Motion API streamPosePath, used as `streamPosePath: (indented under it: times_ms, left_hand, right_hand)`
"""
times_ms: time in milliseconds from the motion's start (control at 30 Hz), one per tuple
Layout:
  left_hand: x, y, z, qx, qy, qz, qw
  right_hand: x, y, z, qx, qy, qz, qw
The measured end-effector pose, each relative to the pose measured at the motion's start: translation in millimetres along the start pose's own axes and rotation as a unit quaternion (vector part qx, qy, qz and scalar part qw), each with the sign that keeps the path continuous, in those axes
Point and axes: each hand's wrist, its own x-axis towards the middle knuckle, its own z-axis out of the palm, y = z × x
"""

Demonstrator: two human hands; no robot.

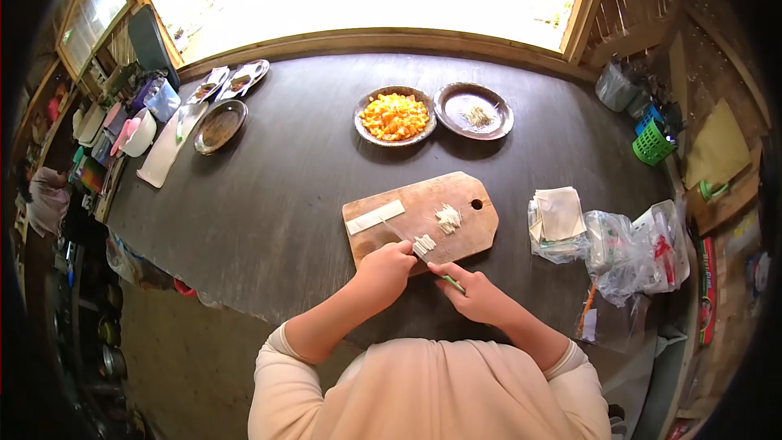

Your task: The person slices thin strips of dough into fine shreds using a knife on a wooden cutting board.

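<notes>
My right hand (pixel 466 293) is closed around the green handle of a knife (pixel 453 283). Its thin blade slants up and left across the wooden cutting board (pixel 456 187). My left hand (pixel 383 275) has its fingers drawn together by the blade, at the board's near edge; what they pinch, if anything, is hidden. Just right of those fingertips lies a small row of short pale cut strips (pixel 423 244). A loose heap of thin pale shreds (pixel 447 218) sits farther right, and a long flat white piece (pixel 375 217) rests at the board's left.
Beyond the board are a bowl of orange diced pieces (pixel 395 116) and a plate (pixel 475 128) with thin sticks. Square pale sheets (pixel 560 213) and plastic bags (pixel 623 248) lie right. A dark oval dish (pixel 221 126) and a green basket (pixel 652 145) stand near the table's sides.
</notes>
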Motion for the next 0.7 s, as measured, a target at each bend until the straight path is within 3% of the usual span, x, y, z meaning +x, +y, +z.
streamPosePath:
  times_ms: [67, 167, 500, 700]
  left_hand:
    - [1, -2, 3, 0.001, -0.002, -0.001, 1.000]
    - [0, -1, 1, 0.009, -0.012, -0.003, 1.000]
    - [0, -1, 2, -0.001, 0.006, 0.004, 1.000]
    - [1, -3, 3, 0.001, -0.014, -0.001, 1.000]
  right_hand:
    - [0, 12, 4, 0.035, 0.037, -0.092, 0.994]
    - [-5, 0, 0, 0.034, 0.017, -0.033, 0.999]
    - [-2, 7, 3, 0.027, 0.030, -0.058, 0.997]
    - [-5, -4, -5, 0.041, -0.026, 0.069, 0.996]
